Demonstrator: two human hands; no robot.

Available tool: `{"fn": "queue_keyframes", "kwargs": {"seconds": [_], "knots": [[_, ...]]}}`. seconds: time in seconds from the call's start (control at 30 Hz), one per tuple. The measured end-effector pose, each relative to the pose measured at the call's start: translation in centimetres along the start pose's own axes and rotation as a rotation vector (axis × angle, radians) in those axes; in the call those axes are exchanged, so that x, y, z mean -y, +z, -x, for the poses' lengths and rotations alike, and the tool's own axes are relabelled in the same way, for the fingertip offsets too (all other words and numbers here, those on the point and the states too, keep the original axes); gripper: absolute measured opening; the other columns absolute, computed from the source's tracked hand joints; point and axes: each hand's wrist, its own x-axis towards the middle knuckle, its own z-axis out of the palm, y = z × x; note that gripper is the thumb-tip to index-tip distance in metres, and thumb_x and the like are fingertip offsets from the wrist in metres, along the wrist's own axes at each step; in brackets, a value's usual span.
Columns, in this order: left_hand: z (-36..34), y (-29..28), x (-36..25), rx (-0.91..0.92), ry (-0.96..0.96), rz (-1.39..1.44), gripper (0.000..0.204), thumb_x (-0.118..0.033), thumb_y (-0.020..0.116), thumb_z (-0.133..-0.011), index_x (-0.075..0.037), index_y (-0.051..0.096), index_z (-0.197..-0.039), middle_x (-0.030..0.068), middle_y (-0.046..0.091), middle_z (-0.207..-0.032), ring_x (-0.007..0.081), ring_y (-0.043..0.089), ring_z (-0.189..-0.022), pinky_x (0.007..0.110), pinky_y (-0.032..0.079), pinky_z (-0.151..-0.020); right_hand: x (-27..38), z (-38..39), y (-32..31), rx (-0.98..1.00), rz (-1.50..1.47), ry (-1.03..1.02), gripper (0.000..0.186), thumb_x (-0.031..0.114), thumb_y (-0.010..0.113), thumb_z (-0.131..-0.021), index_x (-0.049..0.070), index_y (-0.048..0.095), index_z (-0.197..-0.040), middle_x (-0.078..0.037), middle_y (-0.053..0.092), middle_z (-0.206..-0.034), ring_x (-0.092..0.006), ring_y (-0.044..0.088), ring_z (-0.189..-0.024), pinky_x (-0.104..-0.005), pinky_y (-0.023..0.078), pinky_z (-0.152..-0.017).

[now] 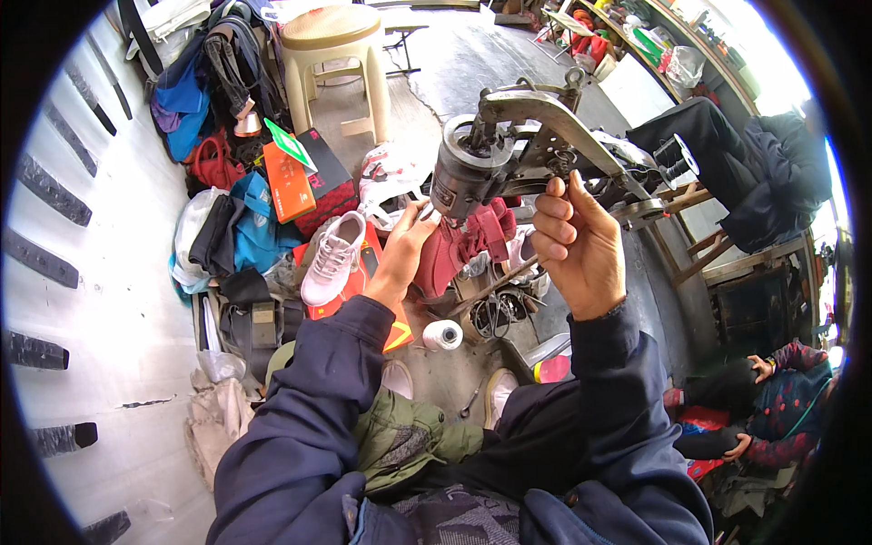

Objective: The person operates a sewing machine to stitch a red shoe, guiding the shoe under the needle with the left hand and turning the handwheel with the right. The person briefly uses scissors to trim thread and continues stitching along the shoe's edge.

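A dark cast-metal machine, seemingly a hand sewing machine, has a cylinder (470,162) and an arched arm (536,109). My left hand (407,250) has its fingers closed on something small and pale metallic below the cylinder, too small to name. My right hand (577,250) is raised at the arm's underside, fingers curled, thumb and forefinger at a small coiled metal part (559,163). Red shoes or boots (445,259) lie behind and below the cylinder. A pale lace-up sneaker (331,265) rests on orange boxes to the left. A white thread spool (443,335) stands below.
A plastic stool (331,36) stands behind. Bags and clothes (213,245) pile along the left beside a white panel (100,272). A black jacket (763,173) is at the right over a wooden frame. Another seated person (790,409) is at the lower right. Shelves (672,45) hold clutter.
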Motion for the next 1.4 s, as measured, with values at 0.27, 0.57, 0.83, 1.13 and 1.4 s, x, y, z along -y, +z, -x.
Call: {"fn": "queue_keyframes", "kwargs": {"seconds": [0.27, 0.57, 0.83, 1.13, 1.4], "knots": [[0.5, 0.6, -0.5, -0.029, -0.016, 0.012, 0.037, -0.019, 0.051, -0.099, -0.005, 0.053, -0.133, 0.0028, 0.059, -0.125, 0.0110, 0.052, -0.113, 0.025, 0.038, -0.101, 0.2, -0.3, -0.5, -0.008, 0.035, 0.009, 0.032, 0.033, 0.059, -0.103, 0.002, 0.065, -0.099, 0.000, 0.057, -0.076, -0.0081, 0.047, -0.061, -0.0244, 0.036, -0.051], [0.3, 0.0, -0.6, 0.002, -0.018, -0.043, 0.057, -0.020, 0.055, -0.099, 0.002, 0.036, -0.149, 0.0107, 0.057, -0.138, 0.0172, 0.056, -0.125, 0.030, 0.040, -0.109, 0.1, 0.1, 1.2, -0.061, 0.044, 0.019, 0.037, 0.033, 0.051, -0.107, -0.001, 0.064, -0.105, 0.000, 0.051, -0.077, -0.0067, 0.043, -0.061, -0.0230, 0.040, -0.050], [0.8, 0.9, -1.0, -0.040, 0.009, -0.043, 0.037, -0.020, 0.050, -0.099, -0.006, 0.054, -0.133, 0.0034, 0.058, -0.125, 0.0117, 0.051, -0.112, 0.026, 0.038, -0.101, -0.2, -0.3, -0.2, -0.048, 0.047, -0.028, 0.032, 0.032, 0.056, -0.105, 0.002, 0.066, -0.100, 0.002, 0.050, -0.075, -0.0051, 0.040, -0.057, -0.0214, 0.036, -0.046], [1.1, 1.4, -1.7, -0.068, -0.011, -0.063, 0.034, -0.017, 0.049, -0.100, -0.005, 0.055, -0.131, 0.0053, 0.060, -0.127, 0.0127, 0.054, -0.115, 0.027, 0.039, -0.103, 0.1, 0.0, 0.3, 0.008, 0.095, 0.021, 0.036, 0.037, 0.054, -0.105, 0.002, 0.065, -0.103, -0.002, 0.063, -0.082, -0.0096, 0.053, -0.064, -0.0269, 0.044, -0.056], [0.4, 0.6, -0.9, 0.015, 0.026, -0.005, 0.031, -0.014, 0.050, -0.101, -0.004, 0.054, -0.130, 0.0059, 0.061, -0.126, 0.0124, 0.056, -0.112, 0.027, 0.042, -0.100, 0.1, -0.1, -0.7, 0.038, -0.013, 0.034, 0.033, 0.031, 0.050, -0.108, 0.001, 0.063, -0.107, -0.001, 0.053, -0.083, -0.0071, 0.047, -0.063, -0.0240, 0.041, -0.052]]}}
